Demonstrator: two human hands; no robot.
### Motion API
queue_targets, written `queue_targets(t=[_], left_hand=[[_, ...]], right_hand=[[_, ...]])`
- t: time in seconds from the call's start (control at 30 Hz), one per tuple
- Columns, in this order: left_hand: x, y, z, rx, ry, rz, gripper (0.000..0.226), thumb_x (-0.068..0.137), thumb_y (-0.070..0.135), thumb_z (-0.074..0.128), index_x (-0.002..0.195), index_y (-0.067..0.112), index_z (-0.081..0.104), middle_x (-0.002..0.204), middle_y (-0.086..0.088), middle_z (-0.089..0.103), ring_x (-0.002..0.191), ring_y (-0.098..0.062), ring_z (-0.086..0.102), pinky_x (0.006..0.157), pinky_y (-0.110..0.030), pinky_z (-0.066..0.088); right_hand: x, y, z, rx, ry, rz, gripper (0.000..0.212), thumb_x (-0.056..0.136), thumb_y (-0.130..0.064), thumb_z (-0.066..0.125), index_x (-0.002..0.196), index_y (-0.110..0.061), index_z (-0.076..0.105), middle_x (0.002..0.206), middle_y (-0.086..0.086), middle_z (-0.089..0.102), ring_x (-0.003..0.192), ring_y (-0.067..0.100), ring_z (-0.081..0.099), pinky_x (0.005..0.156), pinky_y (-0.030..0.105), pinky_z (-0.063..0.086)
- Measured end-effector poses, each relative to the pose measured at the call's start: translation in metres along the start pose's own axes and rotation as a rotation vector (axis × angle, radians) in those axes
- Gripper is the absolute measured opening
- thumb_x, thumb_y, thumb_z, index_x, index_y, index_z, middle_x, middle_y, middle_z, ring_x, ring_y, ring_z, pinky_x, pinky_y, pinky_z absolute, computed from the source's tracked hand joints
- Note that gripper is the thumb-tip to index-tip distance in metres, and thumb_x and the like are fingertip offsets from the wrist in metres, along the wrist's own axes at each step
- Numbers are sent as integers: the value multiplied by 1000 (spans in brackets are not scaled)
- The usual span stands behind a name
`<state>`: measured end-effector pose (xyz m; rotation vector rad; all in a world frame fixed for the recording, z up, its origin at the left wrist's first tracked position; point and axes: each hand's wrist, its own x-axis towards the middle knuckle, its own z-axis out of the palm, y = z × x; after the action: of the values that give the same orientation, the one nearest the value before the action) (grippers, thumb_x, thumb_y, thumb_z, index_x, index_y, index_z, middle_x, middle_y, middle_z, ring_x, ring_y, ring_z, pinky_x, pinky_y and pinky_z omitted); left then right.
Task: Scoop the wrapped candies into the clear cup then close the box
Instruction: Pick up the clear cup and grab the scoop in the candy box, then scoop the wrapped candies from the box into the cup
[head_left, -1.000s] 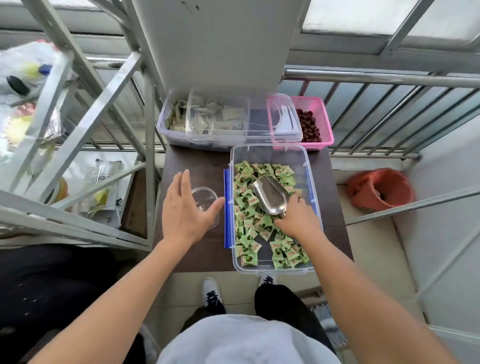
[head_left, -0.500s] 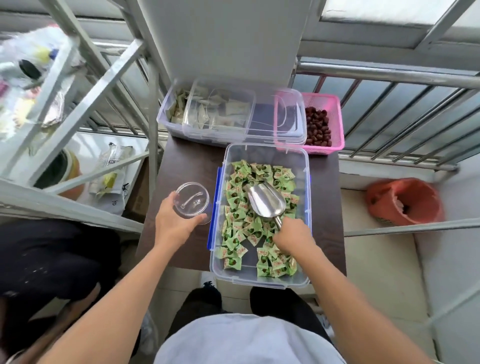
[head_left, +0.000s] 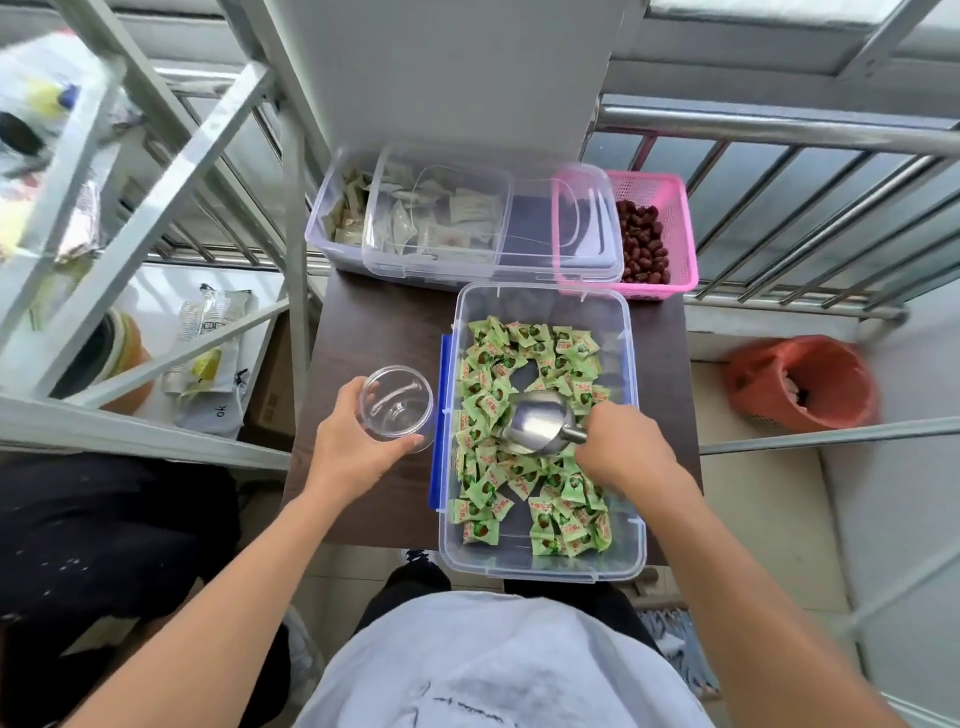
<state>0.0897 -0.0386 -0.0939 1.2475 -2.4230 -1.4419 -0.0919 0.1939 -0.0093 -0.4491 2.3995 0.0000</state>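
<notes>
An open clear plastic box with blue latches sits on a small dark table and holds several green wrapped candies. My right hand grips the handle of a metal scoop, which lies tilted among the candies in the middle of the box. My left hand holds an empty clear cup just left of the box, above the table. A clear lid rests on the containers behind the box.
Behind the box stand a clear container of pale packets and a pink basket of dark red dates. Metal shelf bars rise at left, a railing at right. An orange bin sits on the floor at right.
My left hand has gone from reaching for the cup to holding it lifted beside the box. The scoop has turned sideways and dipped lower into the candies.
</notes>
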Motion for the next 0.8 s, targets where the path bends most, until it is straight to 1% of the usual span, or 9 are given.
queue_targets(t=[0.03, 0.13, 0.3, 0.37, 0.43, 0.53, 0.67, 0.73, 0.8], left_hand=[[1, -1, -1, 10, -11, 20, 103, 62, 42, 95, 147, 27, 39, 134, 17, 54, 121, -3, 51, 102, -23, 39], [2, -3, -3, 13, -30, 48, 102, 65, 41, 94, 150, 26, 40, 134, 18, 53, 124, -2, 49, 104, -22, 37], [3, -5, -4, 11, -44, 77, 95, 65, 37, 95, 145, 28, 45, 124, 26, 53, 119, 1, 50, 99, -15, 37], [4, -4, -5, 10, -48, 91, 89, 66, 35, 95, 139, 36, 45, 117, 36, 50, 115, 4, 50, 92, -7, 34], [5, -4, -7, 8, -53, 97, 86, 66, 34, 95, 135, 40, 44, 115, 39, 48, 113, 4, 50, 89, -5, 34], [6, -3, -8, 8, -56, 111, 86, 65, 36, 95, 135, 42, 44, 116, 39, 49, 111, 6, 51, 92, -11, 39], [5, -2, -7, 8, -52, 113, 86, 65, 36, 95, 136, 40, 46, 116, 40, 50, 111, 5, 52, 91, -11, 39], [5, -1, -6, 10, -47, 109, 87, 65, 36, 95, 137, 38, 47, 116, 39, 50, 112, 2, 53, 92, -13, 39], [4, -1, -6, 8, -44, 110, 85, 65, 35, 95, 134, 41, 46, 116, 38, 50, 112, 3, 53, 89, -9, 38]], right_hand=[[5, -2, 4, 22, 12, 4, 7, 87, -9, 50, 83, -14, 54, 81, 7, 53, 75, 30, 56, 64, 36, 48], [15, -2, 22, 111, 30, 10, 25, 86, -6, 50, 102, -14, 68, 81, 8, 60, 69, 27, 58, 60, 33, 48], [17, -2, 52, 257, 82, 37, 25, 86, -4, 49, 95, -14, 70, 71, 7, 61, 58, 22, 54, 49, 29, 38], [16, 0, 58, 307, 93, 53, 25, 85, -5, 48, 92, -15, 71, 68, 6, 62, 57, 23, 56, 48, 31, 41], [15, -2, 58, 282, 140, 45, 26, 84, -6, 49, 92, -16, 71, 70, 7, 64, 62, 27, 61, 52, 36, 48], [17, -12, 56, 121, 258, 27, 32, 86, -4, 52, 109, -17, 71, 86, 8, 66, 77, 31, 63, 59, 34, 45], [20, -21, 60, -43, 366, 4, 44, 93, 0, 52, 132, -19, 60, 97, 3, 60, 77, 21, 45, 63, 32, 35], [24, -16, 63, 1, 366, 11, 41, 94, -3, 52, 131, -21, 61, 99, 4, 62, 76, 20, 44, 63, 32, 36], [27, -10, 65, 176, 288, 39, 30, 94, -8, 52, 114, -25, 67, 88, 3, 64, 70, 21, 53, 57, 31, 40]])
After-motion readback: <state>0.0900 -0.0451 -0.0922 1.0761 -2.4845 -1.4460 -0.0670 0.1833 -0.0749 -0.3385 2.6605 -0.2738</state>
